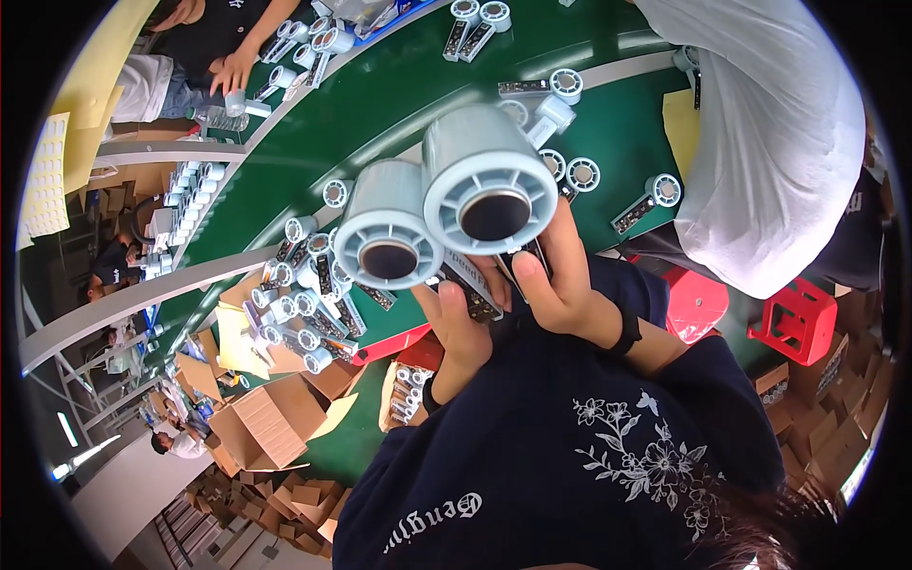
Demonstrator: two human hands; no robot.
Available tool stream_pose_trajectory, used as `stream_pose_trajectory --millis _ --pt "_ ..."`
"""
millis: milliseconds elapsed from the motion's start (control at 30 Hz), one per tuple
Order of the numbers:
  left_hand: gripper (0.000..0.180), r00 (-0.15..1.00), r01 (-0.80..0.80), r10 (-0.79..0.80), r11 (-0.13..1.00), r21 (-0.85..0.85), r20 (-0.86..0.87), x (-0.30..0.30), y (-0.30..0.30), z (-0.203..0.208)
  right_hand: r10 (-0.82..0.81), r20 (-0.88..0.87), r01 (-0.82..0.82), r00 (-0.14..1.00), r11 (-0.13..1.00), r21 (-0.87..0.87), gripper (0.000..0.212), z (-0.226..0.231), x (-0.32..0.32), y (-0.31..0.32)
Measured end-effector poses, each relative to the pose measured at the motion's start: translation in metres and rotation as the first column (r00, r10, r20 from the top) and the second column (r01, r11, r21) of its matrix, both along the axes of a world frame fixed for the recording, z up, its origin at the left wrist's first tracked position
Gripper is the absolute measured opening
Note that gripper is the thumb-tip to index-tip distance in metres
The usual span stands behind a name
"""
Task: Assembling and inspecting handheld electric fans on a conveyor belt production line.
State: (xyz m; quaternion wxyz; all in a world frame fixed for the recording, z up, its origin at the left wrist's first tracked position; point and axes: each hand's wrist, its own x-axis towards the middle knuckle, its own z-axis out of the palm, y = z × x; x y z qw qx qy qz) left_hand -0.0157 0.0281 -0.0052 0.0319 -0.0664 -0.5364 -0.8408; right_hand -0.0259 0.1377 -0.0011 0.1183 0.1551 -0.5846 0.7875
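The person holds up two pale grey, round, ribbed plastic fan-like units close under the camera, side by side, their dark-centred round faces turned toward the viewer. The left hand (458,328) comes up from the lower middle with its fingers wrapped shut around the slim patterned handle below the left grey fan unit (388,237). The right hand (560,275) sits just to the right, a black band on its wrist, its fingers curled closed around the handle of the right grey fan unit (489,185), with the thumb laid across the front.

Each unit's round head stands above and on the far side of the fingers that grip it. The long axis of each runs from the handle in the fist up through the barrel-shaped head, tilted toward the camera. The two heads touch or nearly touch; the right one is higher and a little nearer the lens. Each hand is nearest its own unit.

Beyond the hands a curved green conveyor belt (380,104) carries many more of the same grey units (309,313), lying scattered. A person in a white top (769,133) stands to the right. Another worker's hand (233,71) reaches over the belt at the far left. Red plastic stools (798,318) and open brown cardboard boxes (261,427) sit on the floor.
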Motion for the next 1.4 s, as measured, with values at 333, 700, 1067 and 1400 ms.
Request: stream_pose_trajectory --millis 333,700,1067,1400 --pt "0.047 0.992 0.000 -0.004 0.999 -0.036 -0.128 -0.002 0.001 -0.002 -0.001 0.019 0.003 1.000 0.995 -0.099 0.038 0.002 0.001 0.000" --pt "0.049 0.993 -0.007 0.021 0.992 -0.123 0.114 -0.009 0.017 0.005 -0.049 0.170 0.077 0.984 0.985 -0.157 0.035 -0.010 -0.002 0.007" --pt "0.046 0.980 0.081 -0.057 0.990 -0.119 0.192 -0.015 0.029 0.007 -0.107 0.220 0.148 0.970 0.972 -0.180 0.032 -0.007 -0.003 0.016" --pt "0.031 0.931 0.177 -0.143 0.982 -0.072 0.336 -0.033 0.049 -0.015 -0.048 0.381 0.168 0.923 0.943 -0.287 0.030 -0.025 -0.015 0.039"
